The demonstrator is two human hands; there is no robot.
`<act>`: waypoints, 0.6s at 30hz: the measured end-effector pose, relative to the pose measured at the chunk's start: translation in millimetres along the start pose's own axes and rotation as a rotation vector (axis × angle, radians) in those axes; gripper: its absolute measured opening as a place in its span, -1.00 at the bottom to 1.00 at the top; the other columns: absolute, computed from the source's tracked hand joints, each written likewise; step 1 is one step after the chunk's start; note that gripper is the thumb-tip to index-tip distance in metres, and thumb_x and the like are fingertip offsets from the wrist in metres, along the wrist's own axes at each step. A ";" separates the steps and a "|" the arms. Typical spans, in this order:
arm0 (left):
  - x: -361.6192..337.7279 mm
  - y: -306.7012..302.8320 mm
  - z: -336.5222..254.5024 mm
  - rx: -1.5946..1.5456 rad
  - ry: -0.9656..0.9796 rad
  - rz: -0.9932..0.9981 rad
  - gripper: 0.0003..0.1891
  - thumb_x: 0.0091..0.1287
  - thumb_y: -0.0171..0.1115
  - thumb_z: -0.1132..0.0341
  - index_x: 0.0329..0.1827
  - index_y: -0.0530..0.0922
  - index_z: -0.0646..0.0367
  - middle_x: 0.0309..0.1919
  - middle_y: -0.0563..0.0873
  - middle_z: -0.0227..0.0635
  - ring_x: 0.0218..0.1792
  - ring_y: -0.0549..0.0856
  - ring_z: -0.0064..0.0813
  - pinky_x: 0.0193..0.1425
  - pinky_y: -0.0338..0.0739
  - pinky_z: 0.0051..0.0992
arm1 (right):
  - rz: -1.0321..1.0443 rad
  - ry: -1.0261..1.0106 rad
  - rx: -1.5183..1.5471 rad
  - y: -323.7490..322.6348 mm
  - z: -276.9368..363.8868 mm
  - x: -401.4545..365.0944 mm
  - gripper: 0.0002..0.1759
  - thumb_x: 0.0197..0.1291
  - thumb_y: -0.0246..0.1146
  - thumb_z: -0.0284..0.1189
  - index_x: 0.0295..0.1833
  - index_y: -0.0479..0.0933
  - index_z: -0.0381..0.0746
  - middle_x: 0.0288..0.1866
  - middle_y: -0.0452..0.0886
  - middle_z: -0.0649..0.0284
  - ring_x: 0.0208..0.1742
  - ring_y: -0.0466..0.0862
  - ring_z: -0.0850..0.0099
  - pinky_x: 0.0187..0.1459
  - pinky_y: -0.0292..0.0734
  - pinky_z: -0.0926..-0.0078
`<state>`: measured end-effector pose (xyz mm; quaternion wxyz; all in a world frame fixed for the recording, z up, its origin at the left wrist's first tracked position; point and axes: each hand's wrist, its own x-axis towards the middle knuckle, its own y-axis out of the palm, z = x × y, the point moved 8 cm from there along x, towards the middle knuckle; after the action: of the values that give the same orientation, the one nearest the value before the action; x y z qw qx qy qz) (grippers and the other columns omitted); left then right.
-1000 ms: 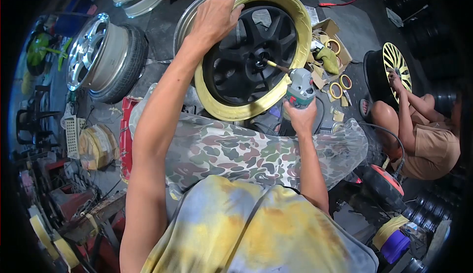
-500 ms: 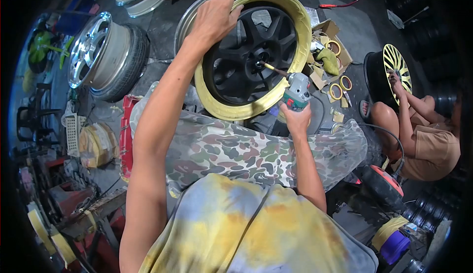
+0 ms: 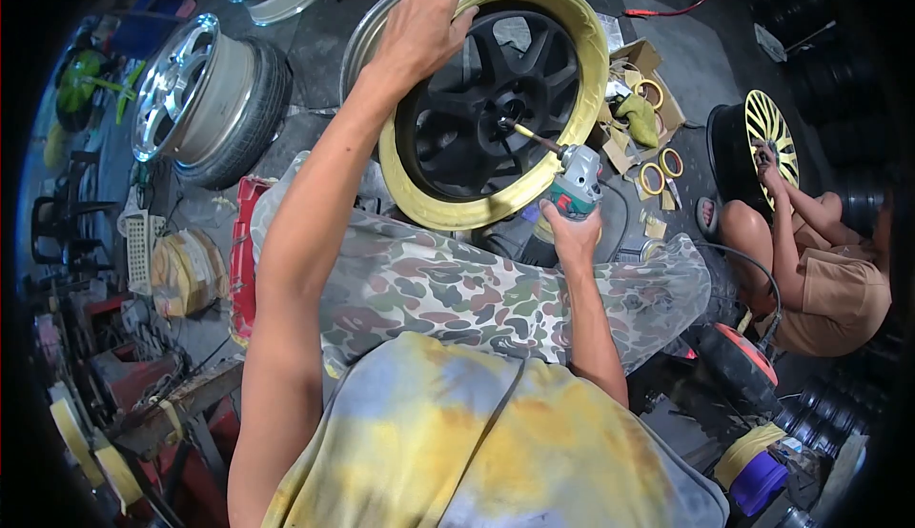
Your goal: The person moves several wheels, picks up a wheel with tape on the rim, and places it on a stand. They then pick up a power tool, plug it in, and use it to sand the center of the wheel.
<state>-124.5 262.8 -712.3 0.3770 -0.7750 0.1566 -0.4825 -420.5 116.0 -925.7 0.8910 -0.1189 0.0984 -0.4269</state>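
A black spoked wheel rim (image 3: 519, 113) stands in front of me, its lip covered with yellow masking tape (image 3: 400, 188). My left hand (image 3: 424, 32) is closed over the taped edge at its upper left. In my right hand (image 3: 575, 233) is a green and grey power grinder (image 3: 579, 183), gripped around the body. From its head a thin rod with a pale tip reaches over the lip toward the wheel's hub. Behind the taped wheel another silver rim (image 3: 357, 47) shows partly.
A cardboard box (image 3: 662, 99) with tape rolls and a green cloth lies right of the wheel. Further right, a crouching person (image 3: 839, 285) handles a yellow-spoked wheel (image 3: 774, 137). At left are a chrome wheel (image 3: 176, 90), a tyre (image 3: 253, 113) and a red crate (image 3: 246, 261).
The view has shifted slightly. Both hands keep their holds, and the rod still points toward the hub.
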 end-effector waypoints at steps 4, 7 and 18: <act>-2.2 0.1 -4.3 -0.026 -0.011 0.006 -0.73 0.38 0.31 0.26 -0.01 0.49 0.22 -0.12 0.73 -0.02 -0.10 0.70 0.16 -0.06 0.58 0.01 | -0.056 -0.050 -0.082 -5.6 0.7 8.4 -0.23 -0.12 0.62 -0.32 0.21 0.49 -0.38 0.00 0.71 0.10 -0.03 0.71 0.33 0.08 0.59 0.34; -0.1 -1.1 -5.4 -0.021 -0.029 0.019 -0.72 0.38 0.31 0.26 0.00 0.49 0.22 -0.11 0.72 -0.01 -0.10 0.70 0.17 -0.06 0.58 0.01 | -0.041 -0.112 -0.109 -4.5 18.4 4.6 -0.20 -0.16 0.61 -0.36 0.23 0.46 -0.38 0.01 0.71 0.06 -0.03 0.72 0.27 0.07 0.59 0.31; -1.2 1.1 -2.6 -0.035 -0.006 0.016 -0.72 0.37 0.32 0.26 -0.02 0.48 0.22 -0.12 0.72 0.01 -0.11 0.69 0.19 -0.07 0.57 0.04 | -0.058 -0.121 -0.115 -5.7 20.4 1.9 -0.27 -0.12 0.61 -0.38 0.18 0.50 -0.40 -0.02 0.72 0.12 -0.05 0.70 0.36 0.06 0.60 0.35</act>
<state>-127.2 261.7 -713.2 0.3678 -0.7814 0.1703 -0.4745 -417.9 113.7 -904.7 0.8744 -0.1981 0.0652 -0.4381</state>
